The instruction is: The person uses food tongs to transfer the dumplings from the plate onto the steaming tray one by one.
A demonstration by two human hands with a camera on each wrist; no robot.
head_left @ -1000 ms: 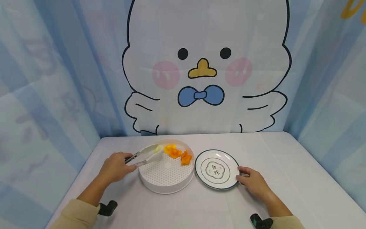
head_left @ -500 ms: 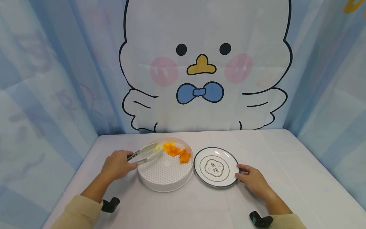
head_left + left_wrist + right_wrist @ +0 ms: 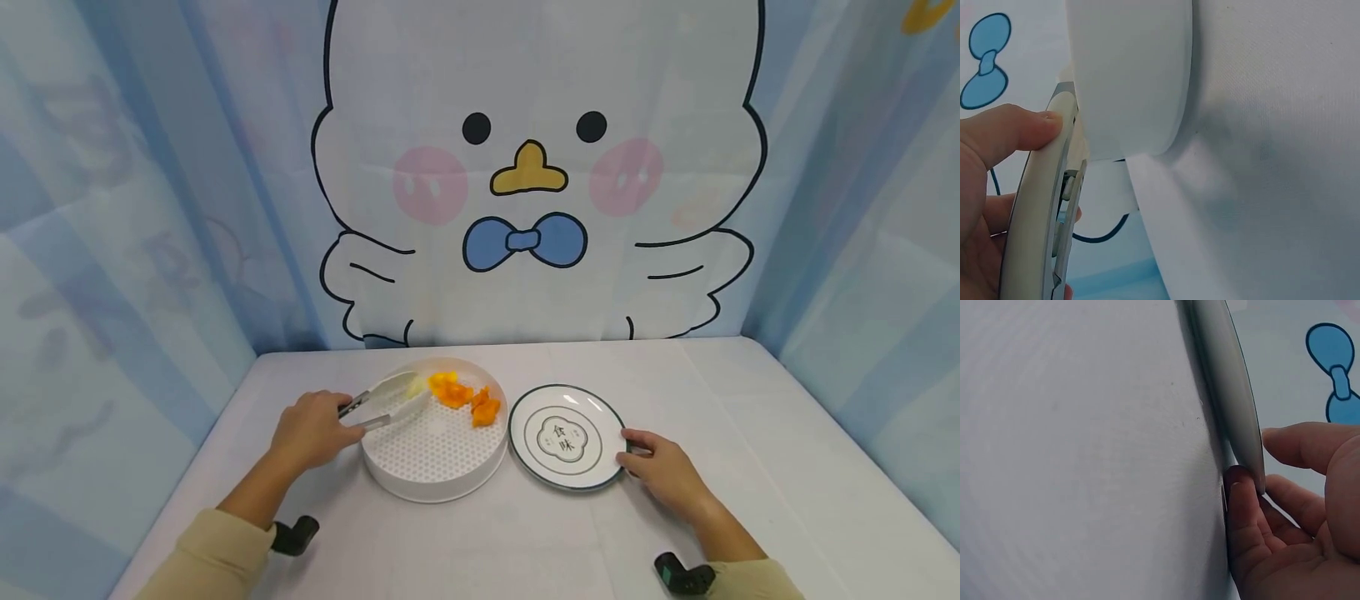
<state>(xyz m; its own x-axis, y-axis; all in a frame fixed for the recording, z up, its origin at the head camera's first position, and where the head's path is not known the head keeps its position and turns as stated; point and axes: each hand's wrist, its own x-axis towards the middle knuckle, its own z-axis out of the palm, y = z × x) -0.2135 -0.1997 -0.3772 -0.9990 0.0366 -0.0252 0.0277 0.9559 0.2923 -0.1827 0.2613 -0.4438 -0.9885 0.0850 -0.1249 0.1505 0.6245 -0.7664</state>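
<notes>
My left hand (image 3: 311, 429) grips a pair of kitchen tongs (image 3: 1038, 206), thumb pressed on one arm in the left wrist view. In the head view the tongs' spread ends reach into a round white tray with a dimpled floor (image 3: 442, 454), on either side of a pale yellow-green piece (image 3: 415, 387). Beside that piece lie a yellow-orange piece (image 3: 453, 394) and an orange piece (image 3: 485, 410). My right hand (image 3: 663, 471) pinches the right rim of a white plate with a dark green edge (image 3: 528, 433). Thumb above, fingers beneath, as the right wrist view shows.
The white-covered table (image 3: 540, 542) carries the tray and plate side by side, their edges nearly meeting. A hanging cloth (image 3: 540, 300) with a cartoon bird closes off the back, and blue curtains (image 3: 135, 292) flank both sides.
The head view has tilted slightly, so everything sits a little higher. My left hand has edged slightly to the right with the tongs. The right hand stays on the plate's rim.
</notes>
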